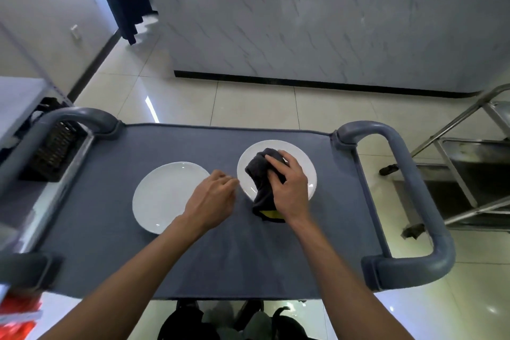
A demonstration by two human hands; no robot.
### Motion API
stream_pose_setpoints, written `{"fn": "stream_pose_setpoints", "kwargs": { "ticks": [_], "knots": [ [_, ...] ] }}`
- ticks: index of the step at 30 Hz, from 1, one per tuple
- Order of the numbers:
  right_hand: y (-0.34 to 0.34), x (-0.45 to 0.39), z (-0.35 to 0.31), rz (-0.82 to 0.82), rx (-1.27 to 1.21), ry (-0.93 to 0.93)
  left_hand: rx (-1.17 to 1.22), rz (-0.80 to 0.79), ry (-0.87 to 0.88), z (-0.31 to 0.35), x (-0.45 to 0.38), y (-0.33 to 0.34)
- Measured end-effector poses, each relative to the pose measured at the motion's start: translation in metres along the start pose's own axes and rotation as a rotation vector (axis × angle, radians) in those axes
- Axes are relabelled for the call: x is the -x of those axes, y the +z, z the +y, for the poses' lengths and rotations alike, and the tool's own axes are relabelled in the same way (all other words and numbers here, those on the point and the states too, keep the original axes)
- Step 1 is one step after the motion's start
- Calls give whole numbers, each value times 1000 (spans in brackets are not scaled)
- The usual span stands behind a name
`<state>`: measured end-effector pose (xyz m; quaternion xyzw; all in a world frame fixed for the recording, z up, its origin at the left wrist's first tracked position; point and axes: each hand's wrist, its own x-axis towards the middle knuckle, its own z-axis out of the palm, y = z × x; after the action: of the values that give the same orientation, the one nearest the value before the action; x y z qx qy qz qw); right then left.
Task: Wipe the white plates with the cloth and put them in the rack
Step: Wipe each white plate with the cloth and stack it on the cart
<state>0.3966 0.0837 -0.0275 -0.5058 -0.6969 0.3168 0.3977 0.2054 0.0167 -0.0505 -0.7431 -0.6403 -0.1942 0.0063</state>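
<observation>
Two white plates lie on a grey cart top [209,251]. On the right plate [300,154] sits a dark grey cloth [260,174] with a yellow patch at its near end, and my right hand [289,188] grips the cloth, pressing it onto that plate. My left hand [214,196] hovers with loosely curled fingers between the plates, its fingertips at the right plate's left rim; whether they touch it is unclear. The left plate [162,196] lies bare. A dark slatted rack [52,152] stands off the cart's left end.
Grey loop handles rise at the cart's far left [80,116] and right side [419,193]. A steel trolley [469,163] stands to the right on the tiled floor. A marble-fronted counter [331,25] runs across the back. Something red [19,317] is at the lower left.
</observation>
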Motion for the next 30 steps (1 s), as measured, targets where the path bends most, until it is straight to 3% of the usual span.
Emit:
{"fn": "stream_pose_setpoints", "kwargs": {
  "ticks": [17,26,30],
  "knots": [
    [109,17,-68,-198,20,-129,7,-44,-319,-105,73,-32],
    [149,34,-71,-297,129,-90,223,-109,-752,-154,98,-32],
    [164,40,-67,-348,170,-69,265,-142,-843,-168,102,-28]
  ]
}}
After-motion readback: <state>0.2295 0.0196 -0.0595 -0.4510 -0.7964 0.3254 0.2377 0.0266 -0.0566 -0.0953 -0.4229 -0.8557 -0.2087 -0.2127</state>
